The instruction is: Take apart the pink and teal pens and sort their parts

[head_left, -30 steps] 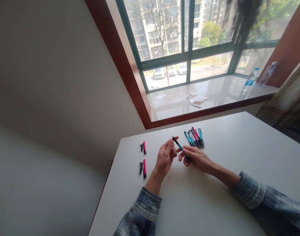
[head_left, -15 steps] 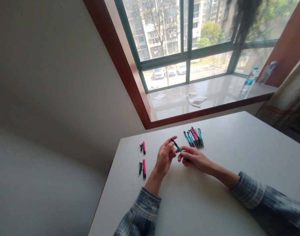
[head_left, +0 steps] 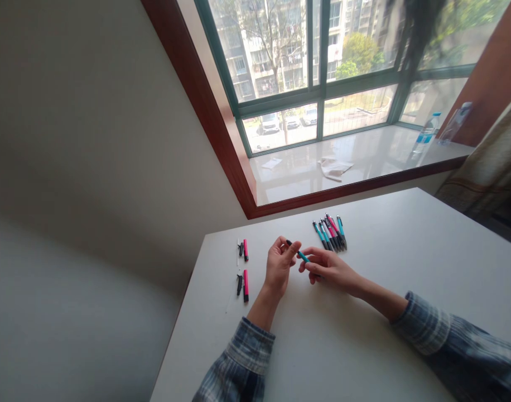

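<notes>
A teal pen (head_left: 303, 257) slants above a white worktop (head_left: 343, 346), spanning the gap between a person's 2 hands. The left hand (head_left: 278, 267) pinches the pen's black upper end between thumb and fingers; the right hand (head_left: 333, 270) grips the barrel lower down, its curled fingers hiding most of the far end. The step in hand looks like fine work at that black end. Doing it well likely calls for a firm right-hand hold as anchor, a light left-hand touch and force kept along the pen's length, since a sideways wrench could make it slip or send a small part flying. Working low over the worktop should make any dropped piece easy to recover.

Beyond the teal pen and to its right, a cluster of teal and pink pens (head_left: 331, 233) lies with dark grips toward the person. Well to the teal pen's left lie 2 pink barrels (head_left: 246, 286), with black clip pieces (head_left: 239, 285) just beside them.
</notes>
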